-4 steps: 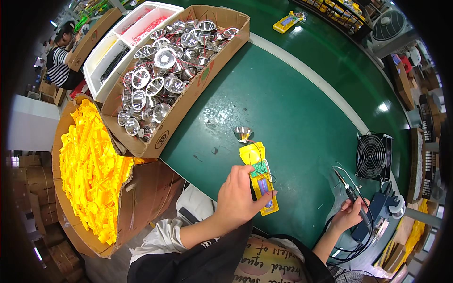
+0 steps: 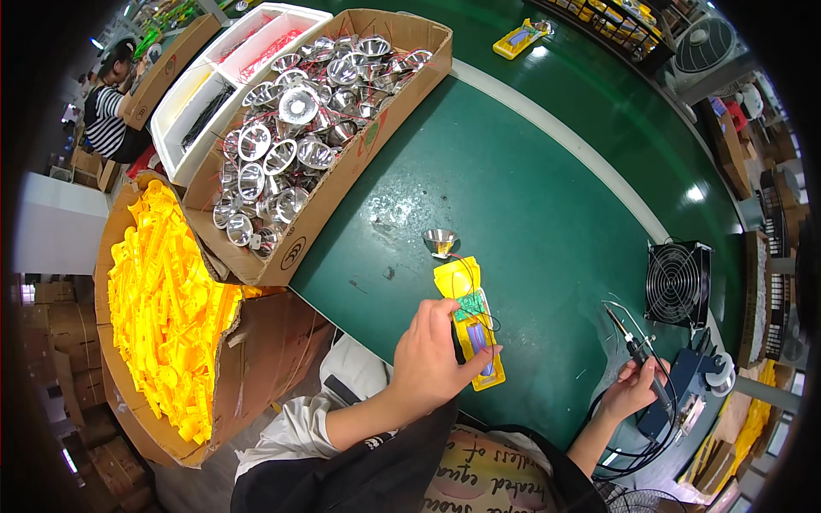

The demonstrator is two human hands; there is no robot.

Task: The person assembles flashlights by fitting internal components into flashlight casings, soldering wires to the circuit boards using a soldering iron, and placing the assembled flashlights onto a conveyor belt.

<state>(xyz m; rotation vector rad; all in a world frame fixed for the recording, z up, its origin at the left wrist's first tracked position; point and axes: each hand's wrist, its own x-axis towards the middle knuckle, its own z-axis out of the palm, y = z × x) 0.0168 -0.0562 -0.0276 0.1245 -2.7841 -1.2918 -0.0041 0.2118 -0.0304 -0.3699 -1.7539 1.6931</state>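
On the green tabletop lies a yellow plastic housing [image 2: 488, 376] with a green circuit board [image 2: 469, 306] and a purple cylindrical battery [image 2: 479, 340] inside. My left hand [image 2: 432, 352] grips this housing, thumb at its right side and fingers by the board. A silver reflector cup [image 2: 440, 243] rests just beyond, joined to it by thin wires. In my right hand [image 2: 634, 390], fingers wrap round the black handle of a soldering iron [image 2: 636, 350]. Its tip points up and left, away from the housing. Beside that hand is a blue device with a solder spool [image 2: 720, 374].
A cardboard box of reflector cups [image 2: 299, 104] stands at the back left, next to a white foam tray [image 2: 176, 145] of wires. Left of the table is a carton of yellow plastic parts [image 2: 171, 316]. A black fan [image 2: 678, 284] stands at right. Another person [image 2: 107, 107] sits far left.
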